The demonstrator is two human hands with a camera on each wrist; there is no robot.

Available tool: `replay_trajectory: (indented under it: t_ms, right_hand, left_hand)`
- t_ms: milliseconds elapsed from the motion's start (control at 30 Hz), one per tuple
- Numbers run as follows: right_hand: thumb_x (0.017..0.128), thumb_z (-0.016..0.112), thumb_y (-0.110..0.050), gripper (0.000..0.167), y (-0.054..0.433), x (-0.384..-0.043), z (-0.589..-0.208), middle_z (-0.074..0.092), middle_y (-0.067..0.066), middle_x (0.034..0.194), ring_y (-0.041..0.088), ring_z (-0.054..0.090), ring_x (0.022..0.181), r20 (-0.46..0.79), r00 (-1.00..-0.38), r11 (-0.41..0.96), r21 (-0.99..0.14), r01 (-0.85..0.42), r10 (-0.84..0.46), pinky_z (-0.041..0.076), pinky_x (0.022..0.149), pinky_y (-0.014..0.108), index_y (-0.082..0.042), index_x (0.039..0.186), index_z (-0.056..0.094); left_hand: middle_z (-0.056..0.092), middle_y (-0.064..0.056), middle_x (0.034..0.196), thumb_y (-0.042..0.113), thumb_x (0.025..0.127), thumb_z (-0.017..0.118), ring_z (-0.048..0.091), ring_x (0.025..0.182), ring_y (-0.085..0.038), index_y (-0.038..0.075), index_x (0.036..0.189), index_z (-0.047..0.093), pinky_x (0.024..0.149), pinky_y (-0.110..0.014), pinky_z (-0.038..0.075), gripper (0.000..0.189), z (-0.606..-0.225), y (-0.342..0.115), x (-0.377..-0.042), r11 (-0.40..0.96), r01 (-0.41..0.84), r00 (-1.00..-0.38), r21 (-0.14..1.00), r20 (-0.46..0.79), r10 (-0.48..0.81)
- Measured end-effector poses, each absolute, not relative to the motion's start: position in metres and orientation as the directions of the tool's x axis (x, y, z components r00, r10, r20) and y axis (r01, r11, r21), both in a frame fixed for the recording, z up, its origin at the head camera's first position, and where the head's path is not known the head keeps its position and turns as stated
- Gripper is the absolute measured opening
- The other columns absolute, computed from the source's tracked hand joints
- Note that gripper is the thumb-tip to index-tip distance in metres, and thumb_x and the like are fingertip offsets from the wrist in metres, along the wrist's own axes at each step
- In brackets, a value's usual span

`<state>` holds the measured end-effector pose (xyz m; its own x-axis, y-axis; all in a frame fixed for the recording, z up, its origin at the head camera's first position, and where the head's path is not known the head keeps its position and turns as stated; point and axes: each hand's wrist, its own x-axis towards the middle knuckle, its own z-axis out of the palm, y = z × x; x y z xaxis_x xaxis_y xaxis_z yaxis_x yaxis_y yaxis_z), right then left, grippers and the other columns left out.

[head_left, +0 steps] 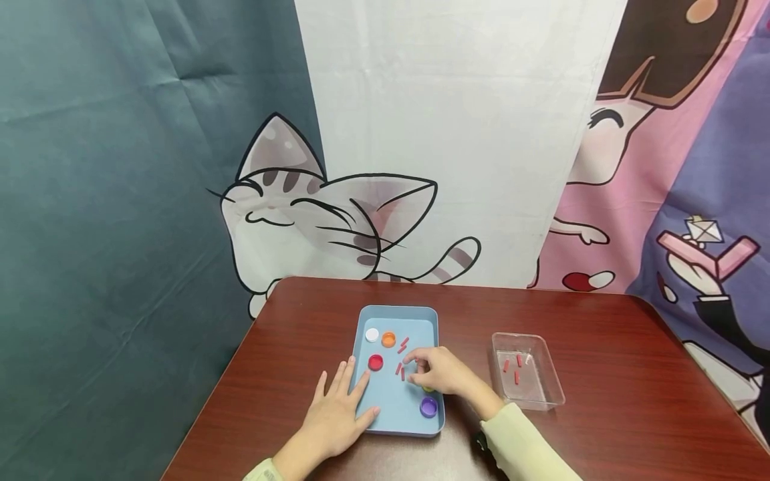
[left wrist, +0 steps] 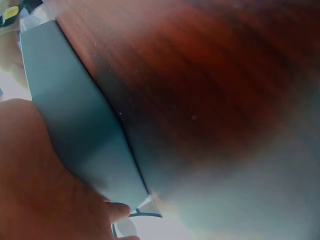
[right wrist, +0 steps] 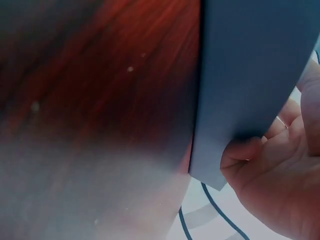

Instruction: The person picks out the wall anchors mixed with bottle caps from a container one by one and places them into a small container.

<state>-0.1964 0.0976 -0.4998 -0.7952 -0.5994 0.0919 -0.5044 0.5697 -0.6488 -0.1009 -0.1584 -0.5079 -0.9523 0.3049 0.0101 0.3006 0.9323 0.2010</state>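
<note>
Four red sticks (head_left: 402, 374) and five caps (head_left: 375, 362) lay in one tray (head_left: 396, 417). The left hand (head_left: 333, 413) was splayed, the right hand (head_left: 442, 370) loosely parted.

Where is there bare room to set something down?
Bare tabletop lies between the blue tray and the clear box, beyond the right forearm, and right of that box. Inside the tray, room shows between the left hand and the purple cap. Crowded: around the right hand, red sticks and red cap.
</note>
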Motion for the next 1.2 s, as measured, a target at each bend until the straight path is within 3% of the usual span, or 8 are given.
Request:
replay_trajectory:
  t_ms: [300, 700, 1200]
  right_hand:
    - [0.086, 0.081, -0.023, 0.02, 0.089, -0.2, -0.503, 0.047, -0.009, 0.056, 0.002, 0.042, 0.049, 0.077, -0.819, 0.659, -0.553, -0.51, -0.569, 0.035, 0.047, 0.021, -0.016, 0.105, 0.078]
    - [0.078, 0.087, -0.035, 0.029, 0.08, -0.198, -0.503, 0.053, -0.006, 0.076, 0.009, 0.047, 0.066, 0.034, -0.874, 0.778, -0.44, -0.448, -0.484, 0.041, 0.056, 0.027, -0.025, 0.103, 0.078]
    - [0.074, 0.09, -0.036, 0.032, 0.071, -0.195, -0.502, 0.055, -0.004, 0.081, 0.013, 0.048, 0.069, 0.017, -0.909, 0.827, -0.41, -0.386, -0.416, 0.044, 0.059, 0.033, -0.024, 0.1, 0.078]
  left_hand:
    - [0.021, -0.018, 0.167, 0.063, 0.1, 0.043, 0.022, 0.153, -0.038, 0.014, 0.154, 0.045, 0.118, -0.067, 0.015, 0.073, -0.506, -0.158, -0.099, 0.927, 0.311, -0.949, 0.208, 0.013, 0.315]
    - [0.021, -0.018, 0.167, 0.063, 0.1, 0.043, 0.021, 0.153, -0.037, 0.014, 0.154, 0.045, 0.118, -0.067, 0.014, 0.072, -0.506, -0.157, -0.099, 0.928, 0.31, -0.949, 0.207, 0.012, 0.314]
    - [0.022, -0.019, 0.166, 0.063, 0.1, 0.043, 0.022, 0.153, -0.036, 0.014, 0.154, 0.045, 0.118, -0.067, 0.015, 0.072, -0.506, -0.158, -0.1, 0.927, 0.315, -0.948, 0.202, 0.015, 0.319]
